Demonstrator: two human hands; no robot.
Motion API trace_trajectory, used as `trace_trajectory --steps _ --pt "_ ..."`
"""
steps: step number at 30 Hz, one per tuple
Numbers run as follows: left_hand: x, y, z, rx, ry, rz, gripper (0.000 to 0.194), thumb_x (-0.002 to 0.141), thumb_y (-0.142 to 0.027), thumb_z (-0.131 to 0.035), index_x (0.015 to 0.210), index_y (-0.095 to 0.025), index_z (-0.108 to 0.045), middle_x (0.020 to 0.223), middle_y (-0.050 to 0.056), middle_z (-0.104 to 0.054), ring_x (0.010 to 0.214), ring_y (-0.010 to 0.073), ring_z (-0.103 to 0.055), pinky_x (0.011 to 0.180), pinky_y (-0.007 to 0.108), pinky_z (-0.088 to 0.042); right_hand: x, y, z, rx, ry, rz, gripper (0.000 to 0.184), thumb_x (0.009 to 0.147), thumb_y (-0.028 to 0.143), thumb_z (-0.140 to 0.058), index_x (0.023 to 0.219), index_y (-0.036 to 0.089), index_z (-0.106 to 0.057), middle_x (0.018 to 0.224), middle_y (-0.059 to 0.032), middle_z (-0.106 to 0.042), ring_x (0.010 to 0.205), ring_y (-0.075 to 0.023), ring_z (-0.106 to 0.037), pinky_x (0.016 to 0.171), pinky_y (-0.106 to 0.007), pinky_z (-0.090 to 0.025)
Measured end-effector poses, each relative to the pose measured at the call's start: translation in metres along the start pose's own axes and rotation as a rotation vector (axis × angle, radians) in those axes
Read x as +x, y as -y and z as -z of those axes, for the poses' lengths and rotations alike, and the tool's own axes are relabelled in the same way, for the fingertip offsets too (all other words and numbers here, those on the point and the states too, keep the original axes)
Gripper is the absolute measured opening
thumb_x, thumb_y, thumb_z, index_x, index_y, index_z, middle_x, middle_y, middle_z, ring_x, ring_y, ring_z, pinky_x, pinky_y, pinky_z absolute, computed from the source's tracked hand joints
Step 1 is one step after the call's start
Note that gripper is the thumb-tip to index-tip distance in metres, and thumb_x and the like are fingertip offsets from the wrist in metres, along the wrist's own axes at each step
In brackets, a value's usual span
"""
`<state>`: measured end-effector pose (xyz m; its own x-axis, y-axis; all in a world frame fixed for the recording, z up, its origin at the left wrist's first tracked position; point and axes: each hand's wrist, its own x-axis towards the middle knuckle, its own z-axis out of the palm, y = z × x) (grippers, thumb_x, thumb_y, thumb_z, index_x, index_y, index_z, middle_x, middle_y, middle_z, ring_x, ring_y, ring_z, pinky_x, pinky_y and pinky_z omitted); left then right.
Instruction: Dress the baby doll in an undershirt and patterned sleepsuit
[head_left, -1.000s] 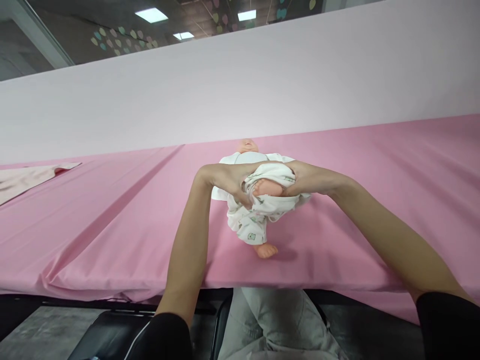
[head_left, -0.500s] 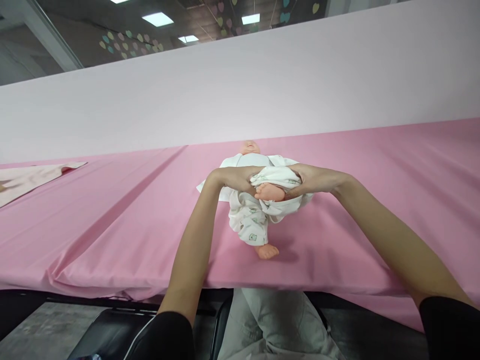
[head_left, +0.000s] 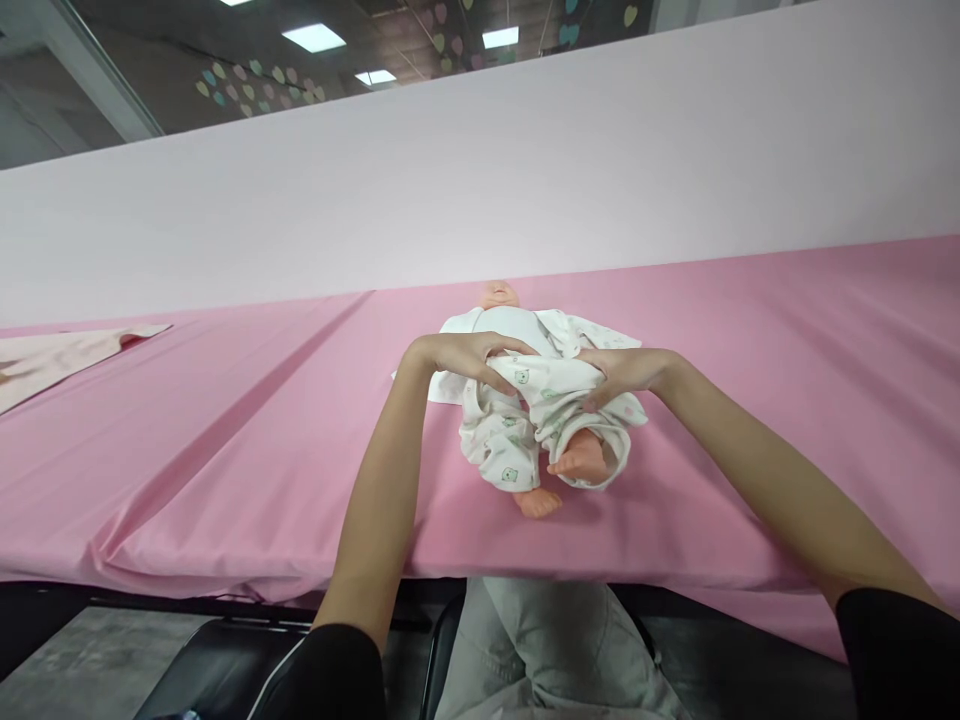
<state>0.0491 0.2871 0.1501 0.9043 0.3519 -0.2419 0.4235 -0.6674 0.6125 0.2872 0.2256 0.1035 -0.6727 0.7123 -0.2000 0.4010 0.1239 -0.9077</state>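
A baby doll [head_left: 502,293] lies on its back, head toward the wall and feet toward me. It has a plain white top [head_left: 506,321], with a white printed baby romper [head_left: 555,385] around both legs and spread out under its sides. My left hand [head_left: 480,358] grips the romper cloth at the inner thigh, fingers and thumb curled over it. From the other side, my right hand [head_left: 619,372] pinches cloth at the outer thigh of the same leg. One bare foot [head_left: 585,457] shows inside the wide leg opening; the other foot [head_left: 538,502] sticks out of its cuff.
Pink sheeting [head_left: 262,450] covers the table, with folds at left. A pale cloth [head_left: 60,360] lies at the far left edge. Behind stands a white wall panel [head_left: 465,190]. My legs [head_left: 547,640] and a black chair [head_left: 217,670] are below the front edge.
The leg on the right has come down toward me, its foot now inside the romper's leg opening. Both hands have shifted along the cloth, which is now drawn down over the thigh.
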Motion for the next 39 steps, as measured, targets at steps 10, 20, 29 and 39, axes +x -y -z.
trace_trajectory --steps 10,20,29,39 --pt "0.002 -0.008 -0.003 -0.094 0.003 -0.141 0.077 0.068 -0.04 -0.069 0.137 -0.028 -0.037 0.115 0.006 -0.059 0.111 0.0235 -0.053 0.088 0.032 -0.044 0.011 -0.01 0.002 0.384 -0.21 0.077 0.054 0.055 0.052 -0.078 0.087 0.013 -0.062 0.078 -0.0051 -0.066 0.065 -0.0146 -0.06 0.057 -0.023 -0.048" --pt "0.021 0.025 -0.007 -0.093 -0.098 0.119 0.063 0.085 -0.054 -0.04 0.14 -0.025 -0.031 0.147 0.006 -0.031 0.129 0.021 -0.035 0.098 0.029 -0.036 0.022 -0.023 0.013 0.22 -0.741 -0.042 0.04 0.065 0.052 -0.07 0.057 0.016 -0.055 0.055 0.0001 -0.052 0.053 -0.0108 -0.046 0.052 -0.024 -0.037" --pt "0.001 0.046 0.008 -0.022 -0.033 0.204 0.031 0.068 -0.048 -0.061 0.07 -0.018 -0.061 0.074 0.002 -0.06 0.07 0.0161 -0.05 0.065 0.026 -0.036 0.033 -0.04 0.009 -0.463 -0.709 0.009 0.034 0.073 0.043 -0.057 0.094 0.017 -0.063 0.07 0.0006 -0.054 0.062 -0.0124 -0.046 0.06 -0.025 -0.034" --pt "0.007 0.07 0.009 0.19 -0.404 0.491 0.038 0.071 -0.049 -0.057 0.057 -0.02 -0.035 0.06 0.001 -0.044 0.055 0.0146 -0.038 0.055 0.03 -0.025 0.065 -0.047 0.02 -0.555 -0.785 -0.166 0.02 0.077 0.036 -0.053 0.072 0.017 -0.057 0.073 -0.0019 -0.058 0.068 -0.0155 -0.05 0.062 -0.026 -0.034"
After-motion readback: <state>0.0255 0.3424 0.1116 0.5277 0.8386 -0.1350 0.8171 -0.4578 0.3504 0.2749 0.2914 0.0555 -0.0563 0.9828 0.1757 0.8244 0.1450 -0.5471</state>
